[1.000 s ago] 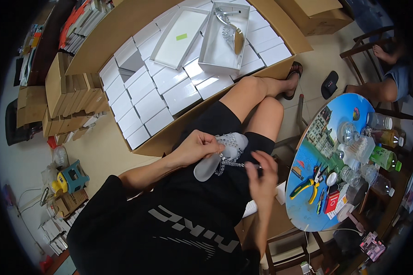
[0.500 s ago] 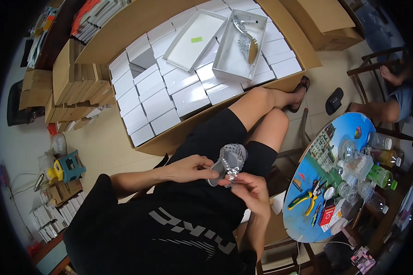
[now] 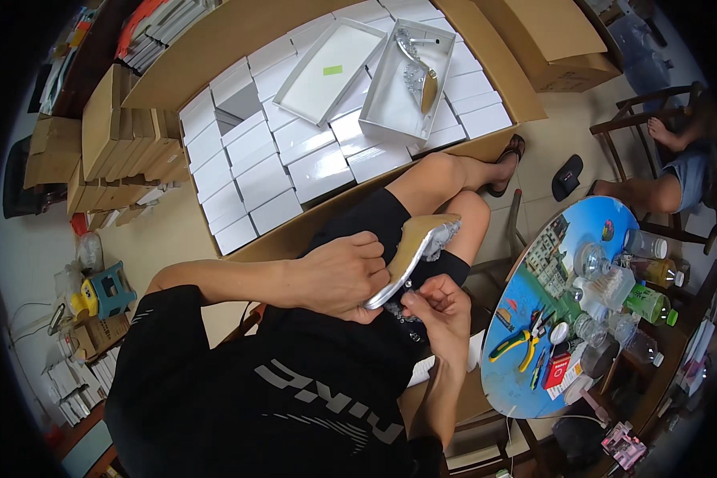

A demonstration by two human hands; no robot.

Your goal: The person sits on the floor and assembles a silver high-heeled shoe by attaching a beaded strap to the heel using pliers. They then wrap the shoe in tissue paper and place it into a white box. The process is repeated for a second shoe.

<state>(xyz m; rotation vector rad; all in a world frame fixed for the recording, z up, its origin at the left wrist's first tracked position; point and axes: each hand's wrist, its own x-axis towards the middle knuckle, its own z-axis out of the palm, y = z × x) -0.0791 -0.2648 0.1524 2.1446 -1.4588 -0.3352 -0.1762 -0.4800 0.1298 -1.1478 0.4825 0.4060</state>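
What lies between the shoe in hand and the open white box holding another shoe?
In the head view, a bare knee, the carton's near edge and some white boxes lie between the shoe in the left hand and the open box.

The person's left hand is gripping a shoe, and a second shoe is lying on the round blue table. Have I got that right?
Not quite: the second shoe lies in the open white box, not on the round blue table, as the head view shows. The left hand is indeed gripping a shoe.
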